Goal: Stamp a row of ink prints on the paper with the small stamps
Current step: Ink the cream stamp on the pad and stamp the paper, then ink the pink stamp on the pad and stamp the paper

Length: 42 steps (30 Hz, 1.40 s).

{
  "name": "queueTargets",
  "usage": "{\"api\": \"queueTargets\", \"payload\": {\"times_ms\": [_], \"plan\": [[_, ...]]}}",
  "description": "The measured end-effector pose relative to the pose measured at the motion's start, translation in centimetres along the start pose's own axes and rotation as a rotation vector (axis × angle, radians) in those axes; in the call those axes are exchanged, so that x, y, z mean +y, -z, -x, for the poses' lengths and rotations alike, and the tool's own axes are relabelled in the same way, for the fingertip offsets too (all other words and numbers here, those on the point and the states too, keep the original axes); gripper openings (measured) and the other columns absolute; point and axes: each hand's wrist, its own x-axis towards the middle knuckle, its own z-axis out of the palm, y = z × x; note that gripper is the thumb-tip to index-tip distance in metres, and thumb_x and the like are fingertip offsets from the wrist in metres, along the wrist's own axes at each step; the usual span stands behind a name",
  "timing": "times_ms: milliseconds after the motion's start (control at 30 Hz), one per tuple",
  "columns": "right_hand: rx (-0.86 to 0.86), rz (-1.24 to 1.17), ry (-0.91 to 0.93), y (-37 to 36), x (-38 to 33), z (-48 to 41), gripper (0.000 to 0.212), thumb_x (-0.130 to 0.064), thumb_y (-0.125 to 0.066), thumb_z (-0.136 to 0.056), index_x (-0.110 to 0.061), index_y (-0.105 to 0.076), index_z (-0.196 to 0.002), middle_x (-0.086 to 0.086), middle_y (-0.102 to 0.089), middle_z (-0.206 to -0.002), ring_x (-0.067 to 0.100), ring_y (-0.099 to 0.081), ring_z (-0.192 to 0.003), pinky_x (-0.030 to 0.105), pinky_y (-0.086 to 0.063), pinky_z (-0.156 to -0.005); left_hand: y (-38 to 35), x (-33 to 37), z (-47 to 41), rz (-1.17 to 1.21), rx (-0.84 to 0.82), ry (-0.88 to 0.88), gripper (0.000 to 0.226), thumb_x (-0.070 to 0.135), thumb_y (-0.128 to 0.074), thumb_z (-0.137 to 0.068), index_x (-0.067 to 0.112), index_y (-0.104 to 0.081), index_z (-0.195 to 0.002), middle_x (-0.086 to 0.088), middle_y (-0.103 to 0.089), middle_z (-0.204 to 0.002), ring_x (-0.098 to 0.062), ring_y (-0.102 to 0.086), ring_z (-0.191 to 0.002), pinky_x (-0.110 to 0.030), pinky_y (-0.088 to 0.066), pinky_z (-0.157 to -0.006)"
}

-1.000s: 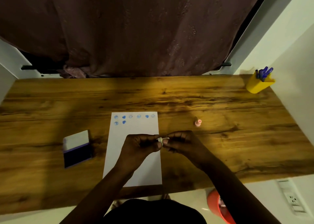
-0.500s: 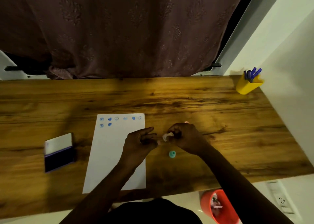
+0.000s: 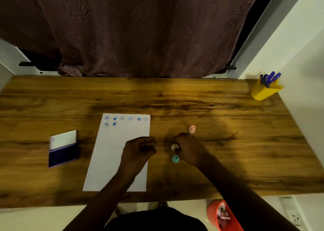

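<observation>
Beside teal stamp (image 3: 175,159), right hand (image 3: 190,148) pinches white stamp (image 3: 174,146).

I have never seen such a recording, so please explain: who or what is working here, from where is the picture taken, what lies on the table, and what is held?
There is no machine: a person works with two bare hands. The one picture comes from a camera on the person's head, looking down. On the wooden table lie a paper with blue prints along its top, an open ink pad to its left, a pink stamp, a teal stamp and a yellow pen cup. The right hand holds a white stamp near the table. The left hand is curled over the paper; whether it holds anything cannot be seen.
</observation>
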Motion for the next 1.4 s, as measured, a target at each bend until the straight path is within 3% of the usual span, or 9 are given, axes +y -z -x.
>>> {"api": "queueTargets", "payload": {"times_ms": [167, 367, 467, 567, 733, 933, 1067, 1267, 1400], "plan": [[-0.024, -0.041, -0.001, 0.2, 0.1, 0.1, 0.013, -0.018, -0.071, -0.085, -0.014, -0.066, -0.097, 0.003, -0.067, -0.104, 0.020, -0.068, -0.091, 0.023, -0.046, -0.063, -0.4, -0.3, 0.0, 0.000, 0.010, 0.018, 0.038, 0.014, -0.086, -0.079, 0.049, -0.076, -0.090, 0.021, -0.080, -0.097, 0.000, -0.074, -0.095, -0.031, -0.058, -0.091], [0.062, -0.065, -0.097, 3.0, 2.2, 0.0, 0.050, -0.010, -0.071, -0.083, -0.016, -0.064, -0.132, 0.008, -0.065, -0.126, 0.027, -0.065, -0.112, 0.038, -0.057, -0.091, -0.5, -0.4, -0.3, -0.016, 0.000, 0.006, 0.033, 0.014, -0.085, -0.081, 0.041, -0.075, -0.096, 0.027, -0.078, -0.095, 0.005, -0.074, -0.093, -0.019, -0.054, -0.082], [0.194, 0.017, -0.235, 4.4, 3.5, -0.8, 0.044, -0.023, -0.072, -0.087, -0.014, -0.062, -0.130, 0.011, -0.065, -0.122, 0.028, -0.066, -0.108, 0.039, -0.058, -0.088, -0.5, -0.3, -0.3, -0.001, 0.016, 0.018, 0.033, 0.014, -0.085, -0.081, 0.042, -0.075, -0.094, 0.023, -0.079, -0.096, 0.001, -0.075, -0.095, -0.024, -0.056, -0.086], [0.174, 0.043, -0.315, 4.3, 4.1, -1.6, 0.049, -0.038, -0.069, -0.092, -0.011, -0.060, -0.131, 0.013, -0.065, -0.122, 0.029, -0.066, -0.108, 0.040, -0.059, -0.086, -0.7, -0.2, -0.3, 0.012, 0.016, 0.029, 0.034, 0.013, -0.085, -0.081, 0.044, -0.076, -0.090, 0.021, -0.080, -0.097, -0.001, -0.075, -0.095, -0.028, -0.057, -0.090], [0.159, -0.012, -0.330, 3.5, 4.3, -2.4, 0.024, -0.030, -0.067, -0.094, -0.009, -0.069, -0.106, 0.013, -0.072, -0.103, 0.028, -0.070, -0.094, 0.038, -0.059, -0.077, -0.7, 0.0, 0.0, 0.016, 0.023, 0.017, 0.029, 0.017, -0.084, -0.082, 0.044, -0.076, -0.092, 0.029, -0.077, -0.097, 0.006, -0.072, -0.096, -0.031, -0.057, -0.095], [0.275, -0.625, -0.374, 5.2, 1.9, -2.4, 0.021, -0.036, -0.077, -0.087, -0.020, -0.079, -0.074, -0.007, -0.073, -0.064, 0.005, -0.066, -0.060, 0.020, -0.051, -0.062, -0.4, 1.1, -0.1, 0.112, 0.039, -0.026, 0.046, 0.015, -0.083, -0.084, 0.059, -0.075, -0.091, 0.027, -0.077, -0.102, -0.006, -0.073, -0.105, -0.047, -0.058, -0.100], [0.144, -1.081, -0.423, 6.0, -1.9, -1.3, 0.027, -0.039, -0.076, -0.088, -0.012, -0.080, -0.086, 0.010, -0.077, -0.077, 0.016, -0.066, -0.064, 0.030, -0.052, -0.062, -0.5, 2.0, -0.4, 0.223, 0.029, -0.028, 0.048, 0.014, -0.083, -0.083, 0.058, -0.075, -0.099, 0.020, -0.078, -0.107, -0.020, -0.074, -0.110, -0.054, -0.058, -0.098], [-0.057, -1.193, -0.442, 5.0, -5.4, -1.2, 0.034, -0.040, -0.078, -0.085, -0.007, -0.080, -0.087, 0.010, -0.074, -0.072, 0.016, -0.063, -0.061, 0.028, -0.051, -0.060, 0.4, 1.9, -0.7, 0.308, 0.028, -0.067, 0.040, 0.005, -0.079, -0.085, 0.038, -0.078, -0.106, 0.012, -0.080, -0.107, -0.015, -0.076, -0.106, -0.043, -0.063, -0.089], [-0.074, -1.209, -0.374, 4.3, -7.0, -1.4, 0.021, -0.031, -0.078, -0.087, -0.011, -0.081, -0.094, 0.009, -0.077, -0.081, 0.016, -0.068, -0.068, 0.024, -0.054, -0.063, 1.8, 1.7, -0.3, 0.317, 0.054, -0.106, 0.051, -0.002, -0.078, -0.083, 0.047, -0.079, -0.098, 0.018, -0.079, -0.110, -0.011, -0.073, -0.112, -0.028, -0.062, -0.083]]}}
